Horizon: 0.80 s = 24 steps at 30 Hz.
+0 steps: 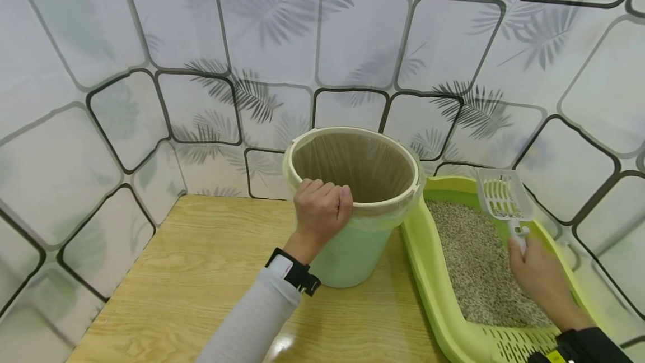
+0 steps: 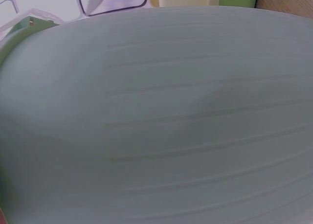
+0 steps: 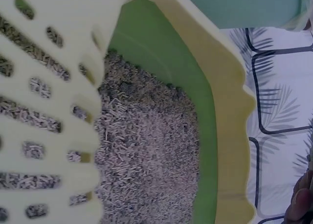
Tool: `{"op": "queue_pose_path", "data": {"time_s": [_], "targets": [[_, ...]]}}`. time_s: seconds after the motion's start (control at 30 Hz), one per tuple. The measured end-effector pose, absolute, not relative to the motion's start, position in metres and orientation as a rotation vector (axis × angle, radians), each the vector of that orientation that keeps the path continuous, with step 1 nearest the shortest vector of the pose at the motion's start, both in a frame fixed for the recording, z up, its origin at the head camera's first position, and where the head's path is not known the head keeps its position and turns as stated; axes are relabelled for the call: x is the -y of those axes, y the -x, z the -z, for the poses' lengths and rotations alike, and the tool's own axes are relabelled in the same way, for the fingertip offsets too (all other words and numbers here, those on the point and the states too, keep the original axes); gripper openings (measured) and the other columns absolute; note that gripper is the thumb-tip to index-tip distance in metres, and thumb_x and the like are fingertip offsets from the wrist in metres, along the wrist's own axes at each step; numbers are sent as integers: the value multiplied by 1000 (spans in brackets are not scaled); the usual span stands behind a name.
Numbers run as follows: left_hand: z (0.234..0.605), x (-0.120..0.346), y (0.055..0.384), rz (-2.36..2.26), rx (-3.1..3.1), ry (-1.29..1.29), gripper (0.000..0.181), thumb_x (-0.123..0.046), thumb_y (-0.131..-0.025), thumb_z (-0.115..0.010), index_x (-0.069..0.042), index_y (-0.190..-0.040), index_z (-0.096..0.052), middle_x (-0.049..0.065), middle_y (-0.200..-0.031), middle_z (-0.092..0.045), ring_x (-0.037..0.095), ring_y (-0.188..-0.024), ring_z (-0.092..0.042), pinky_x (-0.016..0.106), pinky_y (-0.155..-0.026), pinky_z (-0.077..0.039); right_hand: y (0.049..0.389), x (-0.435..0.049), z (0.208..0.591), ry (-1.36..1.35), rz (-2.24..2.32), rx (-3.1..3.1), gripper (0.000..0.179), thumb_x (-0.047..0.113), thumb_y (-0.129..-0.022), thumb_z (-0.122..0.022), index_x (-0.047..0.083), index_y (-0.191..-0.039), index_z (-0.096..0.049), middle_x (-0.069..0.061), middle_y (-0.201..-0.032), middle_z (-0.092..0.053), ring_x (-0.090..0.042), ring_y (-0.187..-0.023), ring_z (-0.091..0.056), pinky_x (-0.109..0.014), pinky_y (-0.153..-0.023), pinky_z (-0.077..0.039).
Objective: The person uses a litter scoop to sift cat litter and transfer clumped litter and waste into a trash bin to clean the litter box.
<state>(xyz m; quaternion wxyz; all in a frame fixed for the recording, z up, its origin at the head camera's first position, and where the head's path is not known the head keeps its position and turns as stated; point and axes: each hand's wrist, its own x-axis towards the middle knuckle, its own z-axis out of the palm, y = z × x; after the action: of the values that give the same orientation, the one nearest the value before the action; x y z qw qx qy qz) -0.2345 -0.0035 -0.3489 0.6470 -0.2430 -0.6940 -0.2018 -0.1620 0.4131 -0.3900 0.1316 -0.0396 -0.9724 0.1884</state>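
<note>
A pale green bin (image 1: 353, 254) with a clear liner (image 1: 353, 156) folded over its white rim stands upright. My left hand (image 1: 322, 212) grips the near side of that rim. In the left wrist view the ribbed bin wall (image 2: 161, 116) fills nearly everything, and the fingers are hidden. My right hand (image 1: 541, 276) holds a white slotted litter scoop (image 1: 505, 198) by its handle, head pointing up and away, over the lime-green litter box (image 1: 422, 265). Grey-brown pellet litter (image 1: 468, 256) covers the box floor. At the right wrist view's edge, part of a hand (image 3: 301, 202) shows.
The bin and the box stand side by side on a wood-grain table (image 1: 201, 273). A patterned curtain (image 1: 282, 32) with leaf prints hangs close behind and along both sides. Slots pierce the box's near ledge (image 1: 519, 343), also large in the right wrist view.
</note>
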Motion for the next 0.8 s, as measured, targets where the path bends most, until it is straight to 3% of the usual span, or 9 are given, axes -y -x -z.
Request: {"op": "queue_pose_path", "data": {"time_s": [0.17,0.37,0.47,0.57,0.7,0.8], "targets": [[347,4,234,467,1588,554,55,-22,-102,-40,-13,-48,-40,-2,-44,-37,16,-43,-35,31,-52,-36,165,-427,395,73,-296,3020,44,30,-108,-33,-3,-80,-42,-8,-60,-40,-21,-48,-40,-34,-47,-30],[347,4,234,457,1570,554,54,-21,-101,-40,-13,-48,-40,-2,-43,-37,16,-42,-35,31,-52,-36,166,-442,431,-57,56,2913,43,25,-108,-37,1,-71,-39,-1,-54,-26,-18,-43,-29,-32,-47,-20],[347,4,234,460,1578,557,53,-21,-101,-41,-13,-49,-40,-2,-44,-38,17,-43,-36,31,-52,-36,168,-439,428,-7,1,3035,46,27,-109,-29,-1,-76,-42,-6,-55,-35,-22,-44,-39,-36,-45,-28],[347,3,234,466,1588,558,53,-21,-101,-41,-13,-49,-40,-2,-44,-38,17,-43,-36,31,-53,-36,165,-427,412,61,-55,3150,37,23,-106,-35,1,-76,-43,-8,-58,-41,-24,-47,-44,-38,-45,-33],[347,3,234,462,1586,555,53,-21,-101,-40,-13,-48,-40,-2,-44,-37,16,-43,-35,31,-52,-36,171,-424,406,2,-208,3239,38,23,-105,-41,11,-68,-40,1,-56,-32,-14,-48,-32,-31,-48,-28],[347,4,234,458,1582,551,53,-21,-101,-40,-13,-48,-40,-2,-44,-36,16,-43,-35,31,-52,-36,175,-424,401,19,-655,3316,42,29,-107,-41,12,-69,-42,6,-55,-26,-8,-48,-23,-27,-48,-27]]}}
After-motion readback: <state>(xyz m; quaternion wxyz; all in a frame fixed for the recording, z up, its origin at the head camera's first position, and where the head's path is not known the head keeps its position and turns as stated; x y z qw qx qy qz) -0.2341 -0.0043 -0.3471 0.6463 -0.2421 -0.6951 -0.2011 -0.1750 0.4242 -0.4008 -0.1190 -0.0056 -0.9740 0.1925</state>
